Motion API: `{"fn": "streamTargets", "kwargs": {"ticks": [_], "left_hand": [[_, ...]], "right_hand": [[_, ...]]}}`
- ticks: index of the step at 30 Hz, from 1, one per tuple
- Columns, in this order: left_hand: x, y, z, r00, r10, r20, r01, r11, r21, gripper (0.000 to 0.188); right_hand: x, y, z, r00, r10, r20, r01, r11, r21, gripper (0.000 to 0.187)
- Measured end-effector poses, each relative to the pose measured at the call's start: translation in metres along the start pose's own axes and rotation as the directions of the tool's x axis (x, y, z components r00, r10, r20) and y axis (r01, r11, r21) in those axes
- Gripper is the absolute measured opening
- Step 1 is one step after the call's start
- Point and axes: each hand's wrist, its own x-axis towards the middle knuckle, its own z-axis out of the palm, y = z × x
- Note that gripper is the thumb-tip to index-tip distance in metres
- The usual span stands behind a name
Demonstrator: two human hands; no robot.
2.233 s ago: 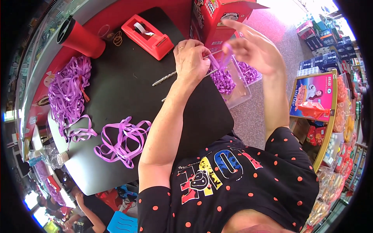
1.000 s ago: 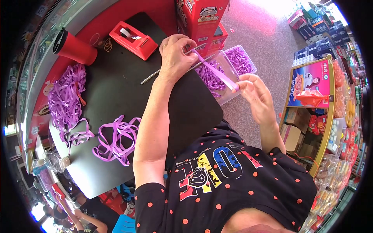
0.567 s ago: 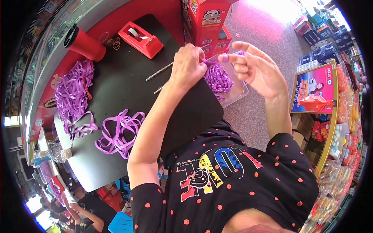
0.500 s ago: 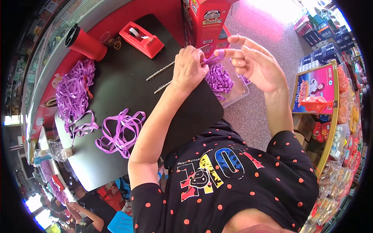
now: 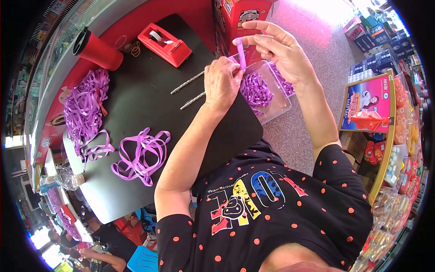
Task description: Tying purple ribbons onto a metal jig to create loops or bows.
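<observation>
My left hand (image 5: pixel 221 85) is over the far edge of the black table, its thumb and fingers pinched on a purple ribbon (image 5: pixel 241 55). From that pinch the ribbon rises to the fingertips of my right hand (image 5: pixel 280 51), which hold its upper bend while another finger stretches out above. Two twisted metal rods (image 5: pixel 186 83) stick out to the left from beneath my left hand, which hides their middle part. Just beyond the table edge, a clear plastic box (image 5: pixel 277 106) holds many short purple ribbon pieces (image 5: pixel 255 93).
On the black table (image 5: pixel 140 99) lie a loose ribbon coil (image 5: pixel 141 156) and a large ribbon heap (image 5: pixel 86 104). A red tape dispenser (image 5: pixel 165 44) and red tumbler (image 5: pixel 97 51) stand behind. Red boxes (image 5: pixel 235 18) rise beyond my hands; goods shelves (image 5: pixel 385 136) line the right. Another person (image 5: pixel 106 254) sits lower left.
My right hand has moved up and a little left, drawing the ribbon into an upright strip. My left hand stays nearly in place, still pinching.
</observation>
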Motion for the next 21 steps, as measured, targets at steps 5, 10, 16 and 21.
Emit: {"fn": "streamTargets", "kwargs": {"ticks": [5,10,16,21], "left_hand": [[0.0,-0.002,0.001,0.999,-0.032,0.017,0.033,0.999,-0.023,0.017],[-0.002,-0.004,0.001,0.998,-0.055,0.02,0.056,0.998,-0.041,0.013],[-0.002,-0.007,0.001,0.993,-0.092,0.079,0.097,0.994,-0.058,0.005],[0.0,-0.004,0.002,0.994,-0.087,0.064,0.091,0.994,-0.067,0.005]], "right_hand": [[-0.003,-0.008,0.002,0.995,0.019,-0.096,-0.044,0.963,-0.267,0.032],[-0.025,-0.016,-0.015,0.938,0.32,0.13,-0.332,0.94,0.081,0.042],[-0.076,0.002,-0.015,0.749,0.649,0.133,-0.615,0.609,0.501,0.041],[-0.109,0.037,-0.011,0.673,0.737,0.062,-0.623,0.52,0.585,0.036]]}}
